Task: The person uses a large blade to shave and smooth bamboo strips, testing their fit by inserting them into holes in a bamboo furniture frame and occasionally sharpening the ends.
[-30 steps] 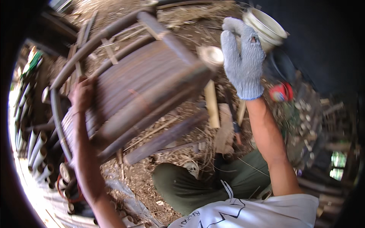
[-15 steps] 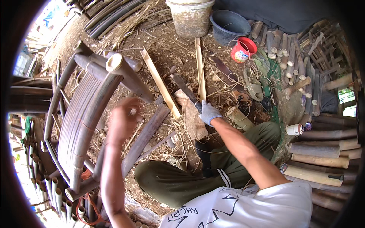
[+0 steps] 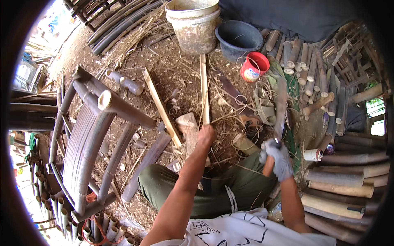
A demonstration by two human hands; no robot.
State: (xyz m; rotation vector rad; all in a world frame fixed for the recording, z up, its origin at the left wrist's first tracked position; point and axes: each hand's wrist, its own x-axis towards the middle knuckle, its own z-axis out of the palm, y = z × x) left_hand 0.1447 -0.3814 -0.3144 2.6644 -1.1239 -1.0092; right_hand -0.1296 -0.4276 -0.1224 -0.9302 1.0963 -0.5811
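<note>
My bare left hand [image 3: 207,134] is closed around the lower end of a pale split-bamboo strip [image 3: 205,90], which reaches away toward the white bucket. To the right, above my thigh, my gloved right hand [image 3: 280,159] grips a long-bladed knife [image 3: 281,108]. Its blade points up and away, slightly blurred, and an orange-brown piece, apparently the handle's end, shows below the glove. A wooden block [image 3: 188,129] lies beside my left hand. Another split-bamboo strip [image 3: 162,107] rests on the ground to the left.
A bamboo chair frame [image 3: 96,135] stands at left. At the back are a dirty white bucket [image 3: 195,35], a dark basin [image 3: 238,41] and a red pail [image 3: 253,67]. Cut bamboo lengths [image 3: 340,178] are stacked at right. Thin shavings and a brown sheath-like piece [image 3: 234,90] litter the soil.
My left hand has come from beside the chair frame to the bamboo strip and taken hold of its end. My right hand has drawn the knife back to the right, blade now upward.
</note>
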